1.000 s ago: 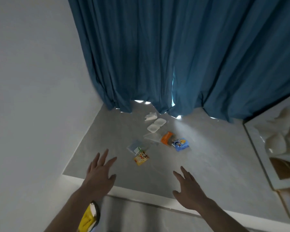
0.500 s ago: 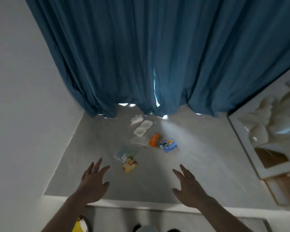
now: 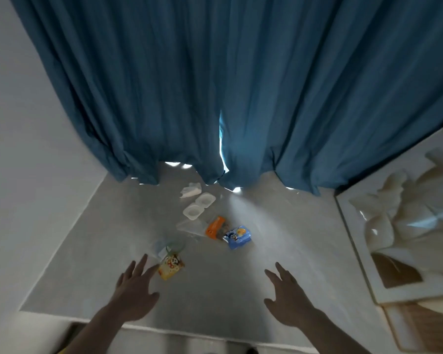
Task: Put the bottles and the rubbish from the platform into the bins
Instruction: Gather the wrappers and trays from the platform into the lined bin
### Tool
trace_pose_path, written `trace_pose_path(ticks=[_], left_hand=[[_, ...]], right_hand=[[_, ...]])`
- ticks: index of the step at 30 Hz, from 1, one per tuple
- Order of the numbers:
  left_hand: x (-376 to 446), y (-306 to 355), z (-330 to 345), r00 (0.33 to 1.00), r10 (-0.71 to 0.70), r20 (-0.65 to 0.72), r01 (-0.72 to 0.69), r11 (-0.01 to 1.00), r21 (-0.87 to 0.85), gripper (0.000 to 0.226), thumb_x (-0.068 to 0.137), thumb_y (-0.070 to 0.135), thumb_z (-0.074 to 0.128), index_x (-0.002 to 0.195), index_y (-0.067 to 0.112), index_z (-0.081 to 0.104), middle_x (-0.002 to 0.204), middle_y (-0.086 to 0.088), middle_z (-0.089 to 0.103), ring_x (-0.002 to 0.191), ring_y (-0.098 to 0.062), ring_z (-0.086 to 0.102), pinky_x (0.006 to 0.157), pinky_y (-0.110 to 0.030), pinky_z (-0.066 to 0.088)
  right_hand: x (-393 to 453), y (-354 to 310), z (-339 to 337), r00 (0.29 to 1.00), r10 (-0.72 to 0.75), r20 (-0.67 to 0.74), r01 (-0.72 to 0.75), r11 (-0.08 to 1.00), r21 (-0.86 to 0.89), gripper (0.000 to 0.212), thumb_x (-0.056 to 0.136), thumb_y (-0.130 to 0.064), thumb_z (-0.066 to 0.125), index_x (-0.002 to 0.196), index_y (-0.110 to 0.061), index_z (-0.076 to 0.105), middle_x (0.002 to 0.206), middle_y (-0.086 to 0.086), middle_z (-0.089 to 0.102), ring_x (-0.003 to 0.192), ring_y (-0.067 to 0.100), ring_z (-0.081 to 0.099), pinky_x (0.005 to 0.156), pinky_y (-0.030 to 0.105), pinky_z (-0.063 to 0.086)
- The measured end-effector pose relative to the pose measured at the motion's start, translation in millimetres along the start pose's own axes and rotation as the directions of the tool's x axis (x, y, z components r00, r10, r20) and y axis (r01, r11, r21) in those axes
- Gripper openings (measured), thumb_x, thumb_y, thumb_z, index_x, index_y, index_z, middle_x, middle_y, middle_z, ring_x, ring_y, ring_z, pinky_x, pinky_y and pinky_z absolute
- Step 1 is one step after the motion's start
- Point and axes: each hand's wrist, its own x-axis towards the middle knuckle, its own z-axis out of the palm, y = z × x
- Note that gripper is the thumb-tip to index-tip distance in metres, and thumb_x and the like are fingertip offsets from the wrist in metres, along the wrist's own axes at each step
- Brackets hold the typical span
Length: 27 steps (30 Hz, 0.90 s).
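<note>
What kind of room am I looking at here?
Probably a bedroom or hotel-room window nook: floor-length blue curtains, a raised grey platform beneath them, and a framed relief artwork leaning at the right.

Blue curtain (image 3: pixel 241 85), grey platform (image 3: pixel 279 264), orange wrapper (image 3: pixel 215 226).

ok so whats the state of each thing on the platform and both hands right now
left hand: open, empty, fingertips near the yellow packet
right hand: open, empty, over bare platform
yellow packet: lying flat
blue packet: lying flat, crumpled
orange packet: lying on clear plastic
white twin-cup tray: lying, cups empty
white crumpled paper: lying by the curtain
curtain: drawn, slight gap
</note>
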Motion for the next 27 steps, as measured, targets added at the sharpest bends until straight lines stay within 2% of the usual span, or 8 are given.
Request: trace_pose_path(ticks=[8,12,17,19,22,25,27], left_hand=[[52.5,47.7,44.8,0.987,-0.143,0.074,0.144,0.99,-0.005,0.092,0.088,0.049,0.061,0.162,0.034,0.009,0.169,-0.001,-0.017,0.156,-0.029,-0.007,0.126,-0.046,0.011],[97.6,61.3,79.1,0.975,-0.168,0.143,0.162,0.986,0.05,0.099,0.087,0.051,0.065,0.163,0.03,0.004,0.168,-0.005,-0.019,0.156,-0.032,-0.006,0.126,-0.048,0.012],[189.6,65.6,128.5,0.963,-0.18,0.199,0.166,0.982,0.085,0.101,0.085,0.043,0.072,0.162,0.026,0.009,0.169,-0.007,-0.013,0.156,-0.035,0.0,0.124,-0.05,0.02],[230.5,69.8,152.0,0.955,-0.186,0.23,0.167,0.981,0.099,0.104,0.084,0.04,0.076,0.162,0.024,0.009,0.169,-0.007,-0.013,0.156,-0.036,0.0,0.122,-0.052,0.025],[288.9,78.9,188.0,0.946,-0.187,0.264,0.17,0.982,0.085,0.119,0.079,0.043,0.083,0.162,0.024,0.001,0.168,-0.006,-0.019,0.155,-0.039,-0.006,0.122,-0.057,0.023],[335.0,87.8,228.5,0.942,-0.199,0.272,0.196,0.98,0.037,0.144,0.065,0.051,0.09,0.161,0.022,-0.014,0.165,-0.007,-0.028,0.152,-0.045,-0.014,0.121,-0.066,0.01],[352.0,95.8,254.5,0.935,-0.221,0.276,0.227,0.974,0.011,0.159,0.057,0.053,0.094,0.156,0.021,-0.026,0.159,-0.011,-0.04,0.145,-0.052,-0.028,0.119,-0.07,0.006]], right_hand=[[84.9,56.1,-20.5,0.992,-0.105,0.065,0.11,0.99,-0.085,0.081,0.095,-0.039,0.055,0.16,-0.035,0.007,0.168,-0.007,-0.013,0.156,0.025,0.002,0.122,0.04,0.025],[148.0,63.2,-4.0,0.986,-0.138,0.097,0.147,0.985,-0.093,0.082,0.096,-0.037,0.054,0.161,-0.032,0.005,0.168,-0.005,-0.012,0.156,0.024,0.003,0.122,0.038,0.026],[240.5,57.4,38.0,0.988,-0.141,0.059,0.144,0.988,-0.052,0.083,0.094,-0.037,0.057,0.161,-0.028,0.008,0.168,-0.002,-0.007,0.155,0.022,0.006,0.121,0.034,0.028],[278.0,55.1,57.3,0.988,-0.146,0.041,0.148,0.987,-0.057,0.087,0.089,-0.032,0.062,0.159,-0.029,0.01,0.168,0.0,0.001,0.153,0.022,0.014,0.117,0.034,0.033],[326.4,55.8,85.2,0.988,-0.152,-0.005,0.152,0.988,-0.027,0.09,0.082,-0.021,0.064,0.158,-0.031,0.017,0.165,-0.002,0.013,0.144,0.024,0.03,0.109,0.033,0.039],[365.4,55.0,105.2,0.989,-0.144,-0.04,0.142,0.988,-0.059,0.088,0.084,-0.022,0.064,0.159,-0.029,0.018,0.166,-0.001,0.011,0.143,0.026,0.029,0.108,0.035,0.038],[390.9,57.1,115.0,0.986,-0.155,-0.067,0.151,0.987,-0.057,0.09,0.081,-0.02,0.064,0.159,-0.03,0.02,0.165,0.0,0.013,0.143,0.026,0.028,0.108,0.037,0.038]])
